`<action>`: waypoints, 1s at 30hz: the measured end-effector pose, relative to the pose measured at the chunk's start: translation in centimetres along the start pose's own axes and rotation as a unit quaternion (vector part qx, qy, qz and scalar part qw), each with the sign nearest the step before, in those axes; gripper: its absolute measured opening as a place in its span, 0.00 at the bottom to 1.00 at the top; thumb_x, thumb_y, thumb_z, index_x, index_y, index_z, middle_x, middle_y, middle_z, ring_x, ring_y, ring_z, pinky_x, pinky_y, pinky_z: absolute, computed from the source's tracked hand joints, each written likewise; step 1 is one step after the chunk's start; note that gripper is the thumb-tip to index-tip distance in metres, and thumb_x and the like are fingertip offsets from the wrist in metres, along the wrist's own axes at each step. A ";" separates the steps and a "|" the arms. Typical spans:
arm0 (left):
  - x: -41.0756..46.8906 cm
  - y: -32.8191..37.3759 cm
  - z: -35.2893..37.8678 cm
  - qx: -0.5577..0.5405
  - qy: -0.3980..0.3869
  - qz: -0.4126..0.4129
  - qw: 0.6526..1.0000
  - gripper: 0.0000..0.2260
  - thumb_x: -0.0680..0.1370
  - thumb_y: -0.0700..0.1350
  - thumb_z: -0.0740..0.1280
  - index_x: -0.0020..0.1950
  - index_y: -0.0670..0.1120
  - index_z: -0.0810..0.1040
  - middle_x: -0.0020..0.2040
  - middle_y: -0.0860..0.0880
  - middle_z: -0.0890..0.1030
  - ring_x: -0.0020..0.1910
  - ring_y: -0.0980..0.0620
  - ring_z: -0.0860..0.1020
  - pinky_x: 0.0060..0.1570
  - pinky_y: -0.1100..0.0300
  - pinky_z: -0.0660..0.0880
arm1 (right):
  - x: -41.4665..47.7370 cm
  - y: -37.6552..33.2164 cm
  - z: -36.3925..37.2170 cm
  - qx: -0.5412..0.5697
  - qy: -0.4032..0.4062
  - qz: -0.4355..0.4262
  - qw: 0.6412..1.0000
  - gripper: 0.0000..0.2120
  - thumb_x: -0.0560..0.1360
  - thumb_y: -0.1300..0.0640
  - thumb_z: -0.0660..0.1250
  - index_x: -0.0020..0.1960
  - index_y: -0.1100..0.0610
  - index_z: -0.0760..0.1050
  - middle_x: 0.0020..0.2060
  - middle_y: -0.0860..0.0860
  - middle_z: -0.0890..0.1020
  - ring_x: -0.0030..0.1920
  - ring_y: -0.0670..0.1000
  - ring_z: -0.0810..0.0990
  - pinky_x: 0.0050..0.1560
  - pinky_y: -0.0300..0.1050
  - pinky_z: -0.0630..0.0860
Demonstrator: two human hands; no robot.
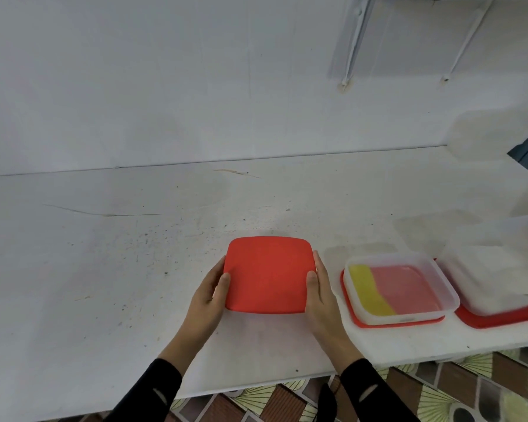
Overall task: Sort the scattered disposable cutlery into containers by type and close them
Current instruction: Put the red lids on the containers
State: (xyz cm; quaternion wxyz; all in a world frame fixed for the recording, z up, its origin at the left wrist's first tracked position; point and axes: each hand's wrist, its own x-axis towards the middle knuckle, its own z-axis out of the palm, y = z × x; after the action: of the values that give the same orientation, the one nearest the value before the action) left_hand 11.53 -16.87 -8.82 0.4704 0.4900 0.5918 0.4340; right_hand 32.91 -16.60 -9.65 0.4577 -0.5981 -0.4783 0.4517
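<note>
Scuffed white worktop (pixel 104 254). Between the left grip (pixel 209 296) and the right grip (pixel 320 295) sits a red lid (pixel 269 275). Just right of the right grip, a second lid (pixel 355 318) lies under a tub (pixel 409 287); farther right, a third lid (pixel 500 321) likewise.

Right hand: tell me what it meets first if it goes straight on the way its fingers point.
Nothing close. The right hand, gripping the red lid, has fingers pointing away along the lid's right edge; ahead lies only bare table, then the wall, though depth is hard to judge.

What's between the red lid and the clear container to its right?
Only the right hand gripping the red lid, then bare table before the clear container; head view.
</note>
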 end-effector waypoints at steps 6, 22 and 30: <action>3.1 3.3 1.2 -0.001 -0.002 -0.059 0.998 0.14 0.81 0.44 0.53 0.59 0.57 0.74 0.58 0.57 0.75 0.56 0.58 0.74 0.52 0.59 0.72 | 5.1 -2.1 -0.8 -0.058 -0.045 0.119 0.990 0.21 0.75 0.49 0.51 0.64 0.44 0.73 0.60 0.48 0.78 0.61 0.51 0.76 0.61 0.49 0.73; 6.1 2.5 2.6 -0.009 0.096 -0.109 0.989 0.14 0.82 0.57 0.57 0.57 0.48 0.73 0.51 0.51 0.77 0.49 0.53 0.77 0.43 0.57 0.73 | 7.5 -3.3 -0.4 0.008 0.003 0.162 0.987 0.18 0.81 0.43 0.58 0.46 0.57 0.72 0.40 0.51 0.74 0.40 0.49 0.72 0.42 0.45 0.70; 7.1 2.9 2.5 0.271 0.148 0.114 0.944 0.09 0.78 0.38 0.64 0.57 0.46 0.78 0.55 0.49 0.80 0.56 0.45 0.76 0.54 0.54 0.70 | 5.3 -6.0 -4.7 -0.163 0.045 -0.071 0.983 0.12 0.82 0.55 0.59 0.61 0.56 0.77 0.57 0.47 0.77 0.58 0.46 0.75 0.58 0.37 0.67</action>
State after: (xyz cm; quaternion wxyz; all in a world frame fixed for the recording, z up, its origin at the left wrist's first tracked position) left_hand 13.91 -9.31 -7.35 0.1741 0.5932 0.6906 0.3753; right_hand 37.28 -11.16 -3.54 0.4063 -0.6488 -0.5654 0.3070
